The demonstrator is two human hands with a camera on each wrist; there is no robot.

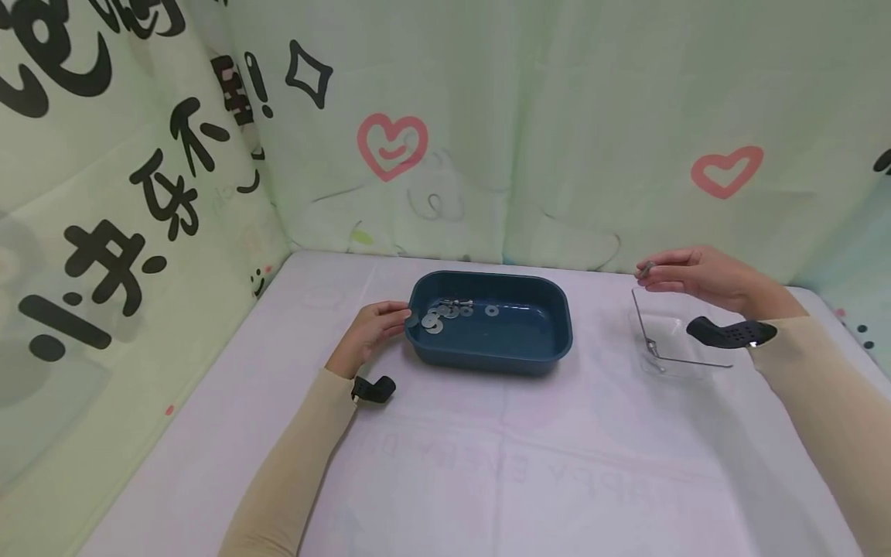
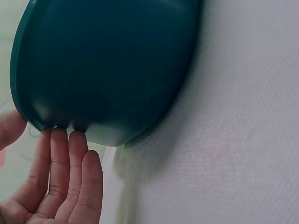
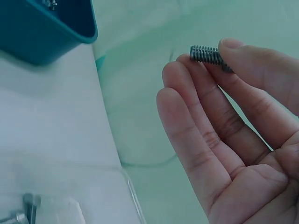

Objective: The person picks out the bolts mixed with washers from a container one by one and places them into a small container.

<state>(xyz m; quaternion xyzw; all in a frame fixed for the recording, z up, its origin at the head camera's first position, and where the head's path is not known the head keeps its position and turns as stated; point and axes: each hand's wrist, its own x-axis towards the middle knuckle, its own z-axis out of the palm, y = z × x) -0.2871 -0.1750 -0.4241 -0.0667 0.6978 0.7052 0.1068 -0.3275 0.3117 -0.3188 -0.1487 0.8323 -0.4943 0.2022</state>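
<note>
A dark blue-green tray [image 1: 487, 360] stands on the table, with flat metal washers [image 1: 433, 321] and several small screws [image 1: 457, 302] inside at its left. My left hand [image 1: 372, 331] grips the tray's left end. In the left wrist view the thumb is at the rim and the fingertips [image 2: 60, 135] press the outer wall. Off to the right, my right hand [image 1: 703, 278] is raised above a clear plastic box [image 1: 685, 379]. Thumb and fingers pinch a short threaded screw [image 3: 204, 54], one end showing in the right wrist view; the thumb hides the rest.
Metal bolts [image 3: 31, 205] lie in the clear box near the table's right side. White cloth covers the table [image 1: 445, 456]. Pale green curtains [image 1: 592, 116] with printed hearts and lettering hang close behind it and along the left.
</note>
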